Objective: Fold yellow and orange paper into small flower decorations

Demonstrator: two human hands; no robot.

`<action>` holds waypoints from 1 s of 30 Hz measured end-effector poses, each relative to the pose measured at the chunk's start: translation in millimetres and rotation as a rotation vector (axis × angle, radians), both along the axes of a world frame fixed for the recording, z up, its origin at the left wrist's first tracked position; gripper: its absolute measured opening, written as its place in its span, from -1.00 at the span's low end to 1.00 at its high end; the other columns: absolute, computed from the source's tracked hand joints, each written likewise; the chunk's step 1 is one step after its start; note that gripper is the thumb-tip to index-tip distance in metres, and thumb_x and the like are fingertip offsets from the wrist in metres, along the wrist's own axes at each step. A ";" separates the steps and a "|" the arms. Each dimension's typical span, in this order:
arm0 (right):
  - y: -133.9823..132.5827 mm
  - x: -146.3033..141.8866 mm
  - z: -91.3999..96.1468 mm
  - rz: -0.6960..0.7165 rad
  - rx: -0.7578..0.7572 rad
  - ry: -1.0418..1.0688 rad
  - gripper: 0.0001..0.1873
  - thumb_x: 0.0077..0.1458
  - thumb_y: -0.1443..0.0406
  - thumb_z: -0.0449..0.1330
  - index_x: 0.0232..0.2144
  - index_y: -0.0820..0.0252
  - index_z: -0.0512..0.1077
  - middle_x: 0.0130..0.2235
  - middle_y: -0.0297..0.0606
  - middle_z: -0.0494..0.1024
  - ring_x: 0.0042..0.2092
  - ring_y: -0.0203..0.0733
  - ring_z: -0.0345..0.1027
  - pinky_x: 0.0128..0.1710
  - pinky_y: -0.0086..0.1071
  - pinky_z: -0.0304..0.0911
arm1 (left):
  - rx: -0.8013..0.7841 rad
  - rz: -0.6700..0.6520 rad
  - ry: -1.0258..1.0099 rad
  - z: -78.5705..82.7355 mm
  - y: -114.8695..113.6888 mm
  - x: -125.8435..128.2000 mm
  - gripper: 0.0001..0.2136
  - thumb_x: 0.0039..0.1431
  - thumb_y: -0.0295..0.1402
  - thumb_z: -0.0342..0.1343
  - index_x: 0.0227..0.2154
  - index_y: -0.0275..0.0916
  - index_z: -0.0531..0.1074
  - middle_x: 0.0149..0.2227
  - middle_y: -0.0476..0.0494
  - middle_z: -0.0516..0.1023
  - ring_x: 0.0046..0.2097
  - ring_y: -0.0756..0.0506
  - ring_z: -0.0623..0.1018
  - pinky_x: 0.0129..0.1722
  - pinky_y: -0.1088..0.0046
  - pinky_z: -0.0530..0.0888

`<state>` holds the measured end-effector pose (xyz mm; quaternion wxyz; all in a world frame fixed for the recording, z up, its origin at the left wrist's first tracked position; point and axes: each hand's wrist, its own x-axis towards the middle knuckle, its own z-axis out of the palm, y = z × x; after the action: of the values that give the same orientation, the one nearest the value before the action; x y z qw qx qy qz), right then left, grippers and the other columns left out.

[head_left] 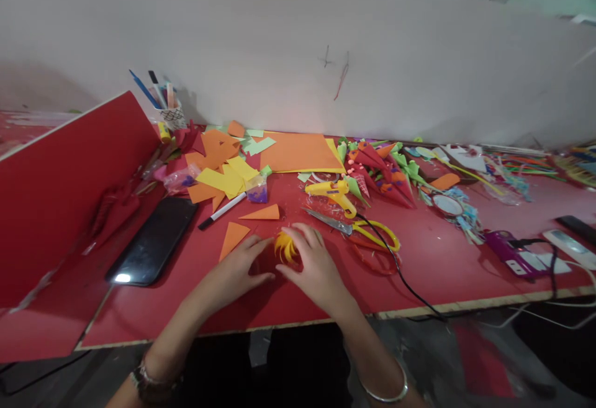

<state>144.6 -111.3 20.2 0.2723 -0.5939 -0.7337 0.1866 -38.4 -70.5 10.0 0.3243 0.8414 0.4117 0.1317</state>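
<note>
A small bunch of curled yellow paper strips (287, 248) sits low over the red tabletop, with the fingers and thumb of my right hand (317, 266) around it. My left hand (239, 266) is just to its left, thumb and fingers apart, nothing visible between them. The fingertips point at the yellow strips; whether they touch is unclear. Close by lie two orange paper pieces, one a narrow cone shape (261, 212) and one a flat triangle (233, 238). Beyond my right hand are a yellow glue gun (331, 194) and yellow-handled scissors (356, 226).
A black phone (153, 243) and an upright red board (69, 197) stand left. Paper scraps (223, 175), an orange sheet (298, 152) and a pen cup (173, 115) line the back. Red and green paper cones (379, 172) and a purple power strip (514, 254) with cords are right.
</note>
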 end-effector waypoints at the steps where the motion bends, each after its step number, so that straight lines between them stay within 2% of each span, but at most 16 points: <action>1: -1.1 0.7 1.8 -0.034 -0.003 -0.031 -0.37 -0.11 0.26 0.21 0.04 0.09 0.13 0.04 -0.16 0.19 0.09 -0.01 0.03 0.02 -0.13 0.12 | -0.004 0.003 0.015 0.0 0.9 -2.0 -0.52 0.03 -0.21 0.07 0.03 -0.14 0.16 -0.17 -0.14 0.34 -0.24 -0.10 0.42 -0.25 0.33 0.41; 4: -3.7 1.6 6.0 -0.106 -0.060 -0.082 -0.27 -0.15 0.15 0.23 0.07 0.09 0.07 0.01 -0.12 0.20 0.02 0.04 0.14 -0.12 -0.13 0.24 | -0.019 -0.003 0.029 -0.6 4.5 -3.0 -0.47 0.02 -0.15 0.06 0.06 -0.16 0.12 -0.17 -0.17 0.39 -0.22 -0.13 0.43 -0.24 0.30 0.41; 7: -4.0 -0.1 6.1 -0.133 -0.127 -0.097 -0.23 -0.13 0.15 0.22 0.10 0.09 -0.01 -0.02 -0.11 0.21 -0.08 0.01 0.26 -0.23 -0.18 0.31 | 0.001 0.012 0.015 -0.8 9.2 3.0 -0.42 0.02 -0.15 0.07 0.10 -0.11 0.05 -0.06 -0.20 0.33 -0.12 -0.17 0.41 -0.18 0.26 0.39; 11: -1.7 -2.1 2.0 -0.117 -0.157 -0.065 -0.28 -0.11 0.25 0.22 0.09 0.14 0.01 -0.03 -0.10 0.21 -0.10 -0.01 0.29 -0.20 -0.20 0.29 | -0.017 -0.031 -0.019 -0.4 17.8 11.3 -0.36 0.02 -0.28 0.09 0.14 -0.06 -0.06 0.10 -0.21 0.14 0.02 -0.18 0.34 -0.08 0.26 0.36; 14: -0.3 -1.1 -0.6 -0.084 -0.168 -0.003 -0.34 -0.10 0.32 0.21 0.06 0.15 0.06 -0.05 -0.11 0.22 -0.11 -0.07 0.30 -0.17 -0.22 0.27 | -0.048 -0.105 -0.043 -0.7 25.0 13.6 -0.37 0.03 -0.37 0.07 0.15 -0.08 -0.06 0.14 -0.22 0.10 0.09 -0.18 0.26 -0.02 0.24 0.31; 16: 0.2 0.2 -1.5 -0.077 -0.176 0.027 -0.38 -0.08 0.36 0.19 0.04 0.15 0.08 -0.06 -0.12 0.23 -0.13 -0.10 0.30 -0.17 -0.23 0.27 | -0.049 -0.143 -0.058 -0.6 28.0 14.3 -0.41 0.04 -0.38 0.06 0.14 -0.08 -0.02 0.11 -0.21 0.16 0.08 -0.17 0.27 0.00 0.24 0.28; 21: 0.6 3.1 -0.1 -0.033 -0.178 0.083 -0.41 -0.09 0.40 0.20 0.01 0.11 0.12 -0.09 -0.19 0.28 -0.06 -0.11 0.25 -0.08 -0.23 0.22 | -0.032 -0.195 -0.062 2.3 26.8 17.1 -0.56 0.05 -0.41 0.07 0.02 -0.12 0.17 -0.10 -0.13 0.39 -0.11 -0.11 0.40 -0.12 0.31 0.35; 26: -1.7 5.4 5.8 0.055 -0.225 0.139 -0.32 -0.13 0.30 0.25 0.05 0.09 0.08 -0.05 -0.20 0.24 -0.03 -0.14 0.21 -0.03 -0.26 0.18 | 0.007 -0.169 -0.016 6.3 20.0 20.1 -0.78 0.05 -0.40 0.06 -0.19 -0.21 0.31 -0.25 -0.09 0.43 -0.23 -0.10 0.42 -0.24 0.36 0.37; 30: -4.0 5.1 8.1 0.100 -0.220 0.134 -0.29 -0.14 0.30 0.26 0.06 0.09 0.07 -0.05 -0.20 0.24 -0.02 -0.15 0.19 -0.03 -0.27 0.17 | 0.030 -0.123 0.007 6.8 14.1 22.2 -0.81 0.07 -0.38 0.05 -0.22 -0.24 0.31 -0.29 -0.09 0.39 -0.27 -0.09 0.42 -0.29 0.37 0.38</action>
<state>149.6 -115.3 28.3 0.2444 -0.5689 -0.7177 0.3187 -16.3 -56.4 16.8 0.3176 0.8703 0.3584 0.1148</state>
